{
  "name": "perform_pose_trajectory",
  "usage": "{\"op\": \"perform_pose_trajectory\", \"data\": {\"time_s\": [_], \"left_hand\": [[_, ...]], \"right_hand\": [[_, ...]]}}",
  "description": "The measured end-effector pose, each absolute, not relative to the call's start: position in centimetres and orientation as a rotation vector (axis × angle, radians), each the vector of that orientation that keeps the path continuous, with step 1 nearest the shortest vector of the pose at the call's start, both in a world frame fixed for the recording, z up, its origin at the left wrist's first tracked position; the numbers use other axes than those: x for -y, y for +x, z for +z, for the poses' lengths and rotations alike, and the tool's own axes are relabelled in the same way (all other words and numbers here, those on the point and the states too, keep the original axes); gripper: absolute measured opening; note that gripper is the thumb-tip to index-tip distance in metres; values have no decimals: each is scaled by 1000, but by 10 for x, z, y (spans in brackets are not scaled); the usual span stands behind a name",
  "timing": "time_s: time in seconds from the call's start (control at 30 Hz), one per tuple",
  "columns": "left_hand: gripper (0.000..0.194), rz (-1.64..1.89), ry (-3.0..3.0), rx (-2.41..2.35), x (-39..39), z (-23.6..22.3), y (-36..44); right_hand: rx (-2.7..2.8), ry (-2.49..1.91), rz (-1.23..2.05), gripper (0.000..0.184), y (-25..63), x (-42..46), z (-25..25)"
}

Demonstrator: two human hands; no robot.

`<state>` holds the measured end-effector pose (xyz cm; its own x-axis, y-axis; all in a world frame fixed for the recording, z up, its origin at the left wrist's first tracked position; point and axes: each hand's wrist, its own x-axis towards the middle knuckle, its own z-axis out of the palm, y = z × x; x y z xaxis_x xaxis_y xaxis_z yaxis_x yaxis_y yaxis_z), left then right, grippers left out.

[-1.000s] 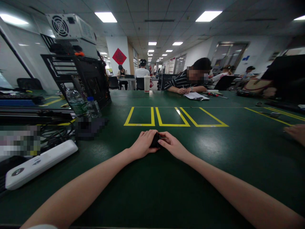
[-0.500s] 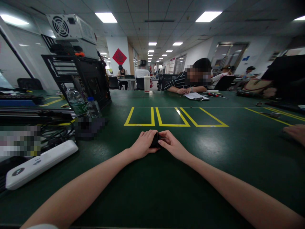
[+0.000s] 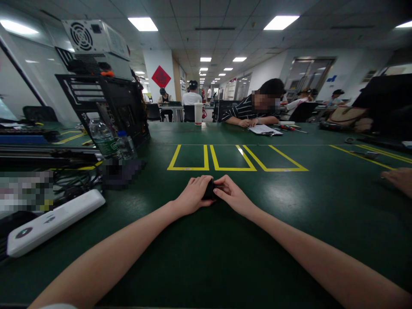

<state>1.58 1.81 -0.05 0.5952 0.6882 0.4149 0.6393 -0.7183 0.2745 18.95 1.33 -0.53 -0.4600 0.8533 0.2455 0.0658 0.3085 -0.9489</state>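
A small dark black object [image 3: 209, 191] sits low over the green table, mostly covered by my hands, so its kind cannot be made out. My left hand [image 3: 192, 195] wraps round it from the left, fingers over the top and thumb along the near side. On its right side, my right hand [image 3: 234, 196] is closed with thumb and fingertips pinched together at the object's edge. Whether those fingertips hold some small part of it is hidden. Just beyond both hands lie yellow tape outlines [image 3: 188, 168] on the table.
On the left stand an open computer case [image 3: 120, 107], water bottles [image 3: 104, 139] and a white power strip [image 3: 58, 223]. A white cup [image 3: 198, 113] is at the far edge. Opposite, a person [image 3: 254, 107] leans over a clipboard [image 3: 265, 130]. Another person's hand [image 3: 399, 180] shows at right.
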Motion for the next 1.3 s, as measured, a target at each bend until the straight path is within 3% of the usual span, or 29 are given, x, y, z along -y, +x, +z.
{"op": "perform_pose_trajectory", "data": {"time_s": [0.17, 0.57, 1.0, 1.17, 1.3], "left_hand": [[56, 779, 2711, -1119, -17, 0, 15], [55, 775, 2711, -1125, -17, 1, 16], [55, 766, 2734, -1145, -17, 0, 16], [56, 777, 2720, -1136, -17, 0, 16], [55, 770, 2715, -1130, -16, 1, 16]], "right_hand": [[1778, -910, 1234, 25, 191, -14, -5], [1751, -824, 1300, 19, 192, -9, 1], [1765, -721, 1356, 28, 192, -15, -3], [1743, -803, 1327, 17, 192, -13, 1], [1743, -873, 1313, 23, 192, -17, -2]]}}
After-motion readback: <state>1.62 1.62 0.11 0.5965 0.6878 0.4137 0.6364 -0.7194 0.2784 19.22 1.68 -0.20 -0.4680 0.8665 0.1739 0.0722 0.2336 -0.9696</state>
